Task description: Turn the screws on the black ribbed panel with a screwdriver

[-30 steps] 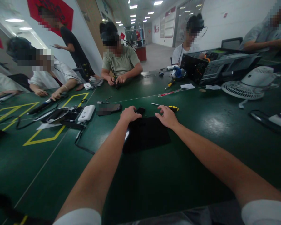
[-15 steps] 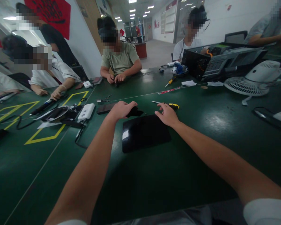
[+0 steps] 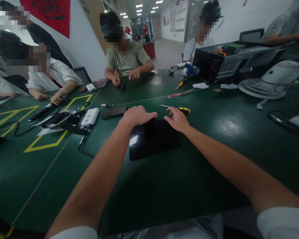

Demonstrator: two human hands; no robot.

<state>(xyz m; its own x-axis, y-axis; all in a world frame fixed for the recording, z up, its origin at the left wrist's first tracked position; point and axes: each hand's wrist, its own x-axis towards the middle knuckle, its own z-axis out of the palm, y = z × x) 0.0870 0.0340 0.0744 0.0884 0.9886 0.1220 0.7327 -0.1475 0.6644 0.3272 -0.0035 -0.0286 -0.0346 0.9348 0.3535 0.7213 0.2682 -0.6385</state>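
A glossy black panel [image 3: 154, 141] lies flat on the green table [image 3: 184, 186] in front of me. My left hand [image 3: 139, 116] is over its far left edge, closed on a small black piece [image 3: 150, 124] that is mostly hidden under the fingers and stands against the dark panel. My right hand [image 3: 176, 119] is at the panel's far right corner, fingers apart and bent, with nothing in them. Just beyond it lies a yellow and black screwdriver [image 3: 184, 110]. Left of my left hand is a dark flat box [image 3: 114, 113].
A white power bank [image 3: 90, 117] and a black cable bundle [image 3: 62, 120] lie at the left. A white fan [image 3: 271, 81] and an open computer case [image 3: 239, 63] stand at the right. Several people sit around the table's far side.
My left hand has moved right with the black piece, from beyond the panel to over its far edge. My right hand has hardly moved. The view has shifted slightly.
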